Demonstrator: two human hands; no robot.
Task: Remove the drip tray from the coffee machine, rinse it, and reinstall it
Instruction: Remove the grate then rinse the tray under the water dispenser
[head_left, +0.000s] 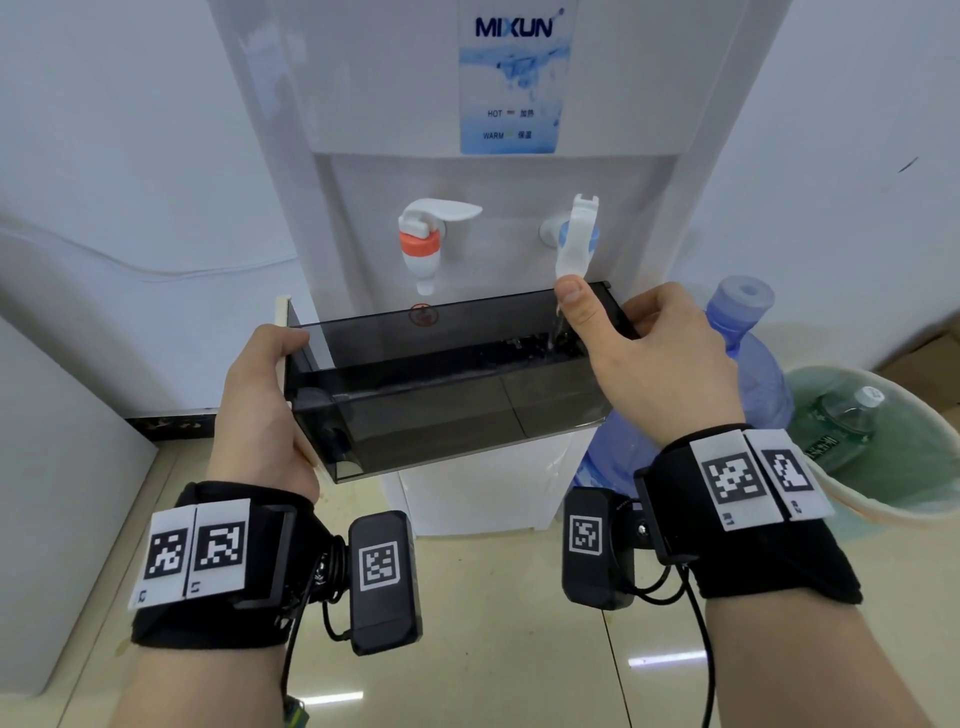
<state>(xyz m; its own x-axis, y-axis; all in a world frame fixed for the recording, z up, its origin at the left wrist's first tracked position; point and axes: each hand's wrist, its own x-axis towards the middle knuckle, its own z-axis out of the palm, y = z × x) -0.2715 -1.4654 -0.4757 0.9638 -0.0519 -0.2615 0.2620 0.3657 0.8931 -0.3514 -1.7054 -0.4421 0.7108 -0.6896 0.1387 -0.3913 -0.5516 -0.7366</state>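
Note:
A dark translucent drip tray (441, 400) is held level in front of a white water dispenser (395, 93), under its taps. My left hand (260, 405) grips the tray's left end. My right hand (654, 353) holds the tray's right end with curled fingers while its thumb presses the white lever of the blue tap (574, 244) down. A thin stream of water falls from that tap into the tray's right side. The red tap (423, 244) on the left is not running.
A blue water jug (748, 364) stands right of the dispenser. Beside it is a lined waste bin (893, 467) holding a green bottle. White walls surround the dispenser, a white unit (62, 493) stands at the left, and beige floor tiles (493, 623) lie below.

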